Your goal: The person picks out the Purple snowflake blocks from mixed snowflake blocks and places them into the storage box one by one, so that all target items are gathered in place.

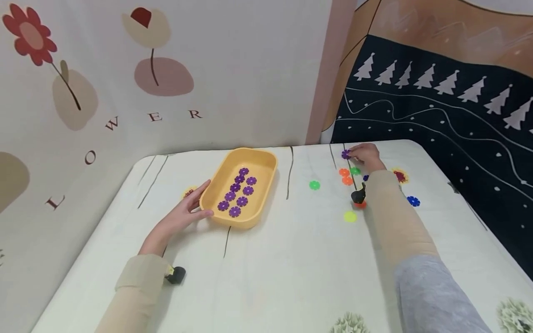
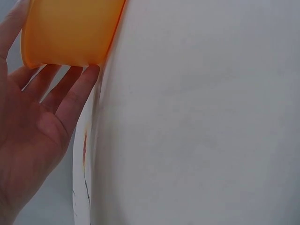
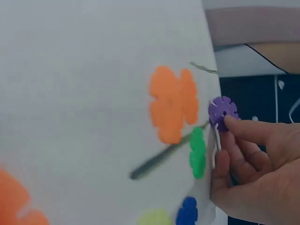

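A yellow plastic tray [image 1: 266, 185] holds several purple flower-shaped discs [image 1: 235, 211], laid in rough rows. My left hand [image 1: 185, 212] holds the tray at its near left corner, thumb at the near end and fingers along the side. In the left wrist view the fingers [image 2: 77, 96] touch the tray's outer wall [image 2: 72, 33]. At the table's far edge my right hand [image 1: 366, 155] holds a purple notched disc [image 3: 220, 110] at its fingertips. Orange discs [image 1: 347, 181] and a green disc [image 1: 355, 171] lie just below that hand.
Another green disc [image 1: 314, 185] lies between tray and right arm. A yellow disc [image 1: 350, 216] and a blue disc [image 1: 413, 201] lie nearer and farther right. The white cloth [image 1: 300, 268] has printed flowers. Patterned curtains [image 1: 258, 92] stand behind the table.
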